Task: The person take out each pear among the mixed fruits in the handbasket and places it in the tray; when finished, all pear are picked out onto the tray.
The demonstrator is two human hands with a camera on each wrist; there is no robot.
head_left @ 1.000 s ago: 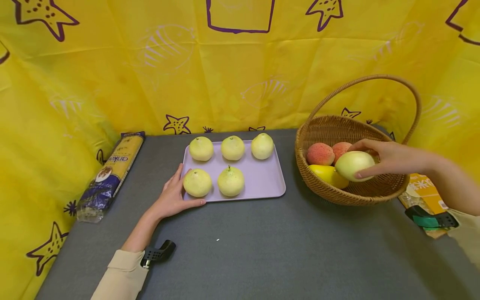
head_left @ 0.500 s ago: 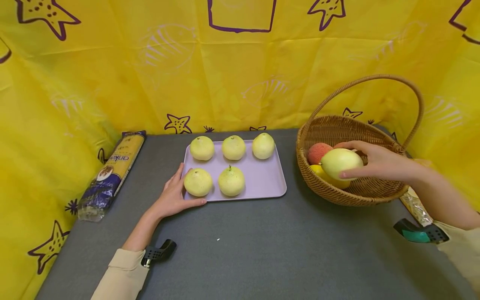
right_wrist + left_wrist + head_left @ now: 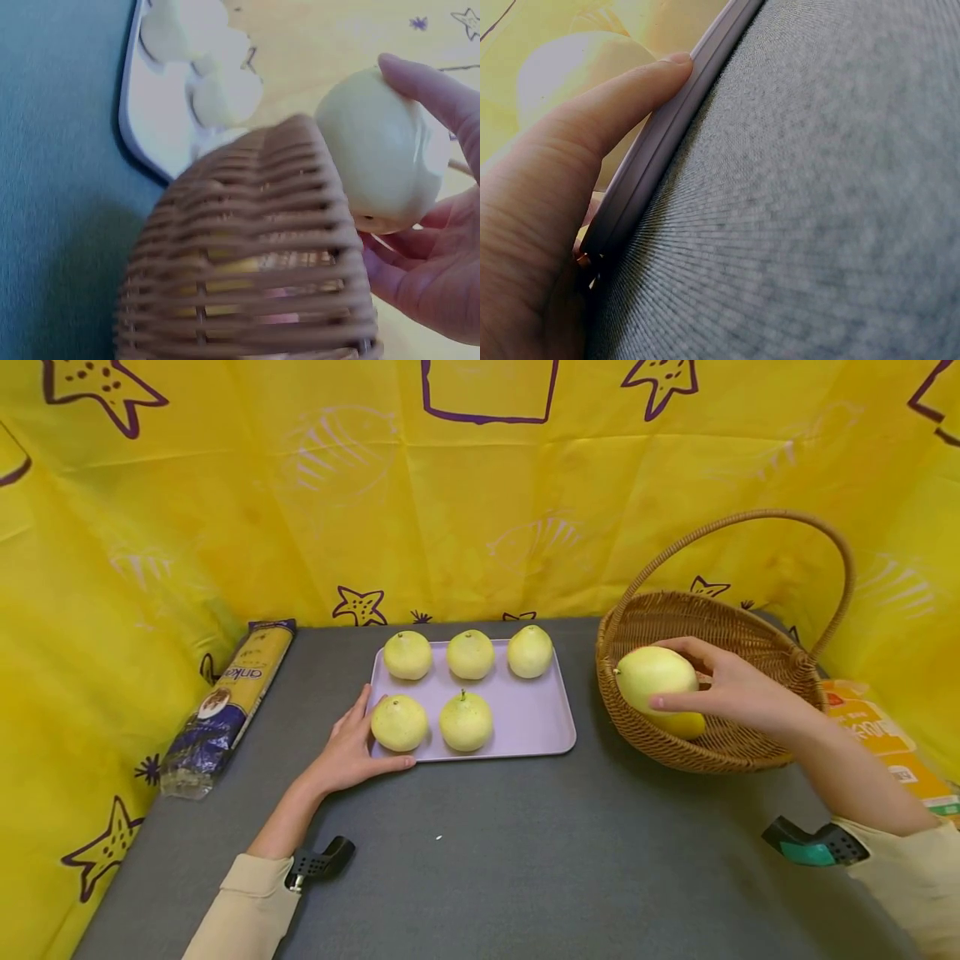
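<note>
My right hand (image 3: 738, 689) holds a pale yellow-green pear (image 3: 656, 679) between thumb and fingers, over the left side of the wicker basket (image 3: 705, 758). In the right wrist view the pear (image 3: 379, 146) is above the woven rim. Below it in the basket lies a yellow fruit (image 3: 684, 725), partly covered. My left hand (image 3: 351, 756) rests at the near left corner of the lilac tray (image 3: 534, 727), fingers along its left side. The left wrist view has the thumb (image 3: 622, 101) laid against the tray's rim. Several similar pears (image 3: 467, 722) sit on the tray in two rows.
A blue and yellow packet (image 3: 228, 710) lies at the left of the grey table (image 3: 480, 868). An orange packet (image 3: 881, 739) lies right of the basket, partly behind the right arm. The basket's tall handle (image 3: 780, 514) arches above it. Yellow printed cloth (image 3: 465, 485) hangs behind.
My right hand has moved left with the pear, from the middle of the basket to its left side; the peach-like fruits are now mostly covered. The left hand stays at the tray.
</note>
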